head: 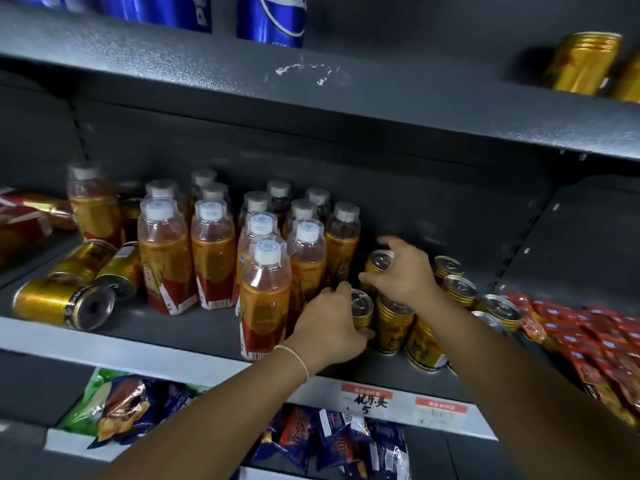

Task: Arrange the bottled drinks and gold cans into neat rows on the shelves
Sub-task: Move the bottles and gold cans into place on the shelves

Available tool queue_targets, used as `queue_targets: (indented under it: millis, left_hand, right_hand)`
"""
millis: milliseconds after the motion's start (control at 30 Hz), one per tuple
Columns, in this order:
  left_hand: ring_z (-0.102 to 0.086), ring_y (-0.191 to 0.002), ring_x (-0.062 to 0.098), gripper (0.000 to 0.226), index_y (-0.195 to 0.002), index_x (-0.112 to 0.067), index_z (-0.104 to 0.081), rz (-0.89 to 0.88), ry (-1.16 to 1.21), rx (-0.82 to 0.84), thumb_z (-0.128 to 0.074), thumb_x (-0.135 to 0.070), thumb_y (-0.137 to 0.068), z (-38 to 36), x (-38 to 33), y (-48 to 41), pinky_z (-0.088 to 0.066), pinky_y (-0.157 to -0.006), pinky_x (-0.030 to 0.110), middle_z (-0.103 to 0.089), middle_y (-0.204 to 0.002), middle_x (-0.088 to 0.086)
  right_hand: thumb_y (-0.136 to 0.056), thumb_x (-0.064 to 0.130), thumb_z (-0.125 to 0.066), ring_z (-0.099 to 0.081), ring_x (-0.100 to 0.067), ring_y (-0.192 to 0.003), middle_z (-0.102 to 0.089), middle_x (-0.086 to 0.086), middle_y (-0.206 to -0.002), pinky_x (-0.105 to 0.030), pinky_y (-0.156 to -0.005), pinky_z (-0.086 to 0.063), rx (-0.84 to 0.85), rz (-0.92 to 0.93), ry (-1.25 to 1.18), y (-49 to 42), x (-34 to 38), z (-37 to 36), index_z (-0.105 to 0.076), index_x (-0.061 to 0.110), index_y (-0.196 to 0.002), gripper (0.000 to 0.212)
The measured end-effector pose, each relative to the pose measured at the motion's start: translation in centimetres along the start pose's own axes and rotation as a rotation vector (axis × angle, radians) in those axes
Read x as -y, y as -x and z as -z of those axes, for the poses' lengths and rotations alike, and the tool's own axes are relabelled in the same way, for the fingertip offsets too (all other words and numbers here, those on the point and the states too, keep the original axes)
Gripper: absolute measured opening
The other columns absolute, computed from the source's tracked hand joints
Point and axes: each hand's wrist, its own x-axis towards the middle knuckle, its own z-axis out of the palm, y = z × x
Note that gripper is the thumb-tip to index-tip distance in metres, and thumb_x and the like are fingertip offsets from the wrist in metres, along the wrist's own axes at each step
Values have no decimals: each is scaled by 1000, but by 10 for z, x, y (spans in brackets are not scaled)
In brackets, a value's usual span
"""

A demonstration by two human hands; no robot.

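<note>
Your left hand [332, 323] curls round a short gold metal can with a silver pull-tab top [363, 306], standing upright on the dark grey metal shelf [156, 327] just right of the bottles. Your right hand [403, 271] pinches the rim of a second gold can [377, 261] from above, a little further back. More upright gold cans [460, 289] stand close by to the right. The clear plastic bottles of amber drink with white caps [214, 251] stand in loose rows at mid-shelf. Left of them, several gold cans lie on their sides [64, 303]. Red foil packets [588, 337] are heaped at the far right.
</note>
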Motion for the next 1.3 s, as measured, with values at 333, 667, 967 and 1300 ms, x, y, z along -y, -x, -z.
queue_targets:
  millis: [333, 667, 967, 1300]
  left_hand:
    - [-54, -119, 27, 80, -140, -14, -33, 21, -86, 41, -73, -47, -79, 0, -6, 1, -51, -95, 36, -50, -135, 11]
    - [-56, -108, 28, 63, -138, -14, -43, -175, -456, -173, -58, -51, -90, 33, -36, 28, -51, -78, 34, -53, -126, 11]
    - [-53, -112, 32, 40, -124, -8, -60, -303, -541, -521, -62, -18, -85, 122, -17, 37, -45, -98, 45, -61, -117, 13]
    - [-53, -104, 26, 52, -121, -16, -57, -138, -506, -439, -55, -55, -86, 114, 31, 44, -53, -79, 35, -51, -115, 5]
  right_hand:
    - [-85, 67, -57, -55, -27, -112, -70, 0, -97, -45, -97, -46, 112, 53, 115, 1, -8, -2, -71, 27, -93, 44]
    - [-103, 46, -34, -43, -33, -126, -59, -5, -116, -45, -103, -38, 204, 71, 299, 12, -2, 8, -64, 23, -88, 40]
    - [-101, 26, -47, -56, -34, -111, -64, -15, -118, -41, -93, -48, -155, 382, -103, 18, 59, 22, -58, 15, -131, 34]
    - [-101, 39, -45, -47, -25, -129, -43, -8, -145, -40, -106, -41, 93, 473, -159, 17, 98, 2, -34, 28, -151, 52]
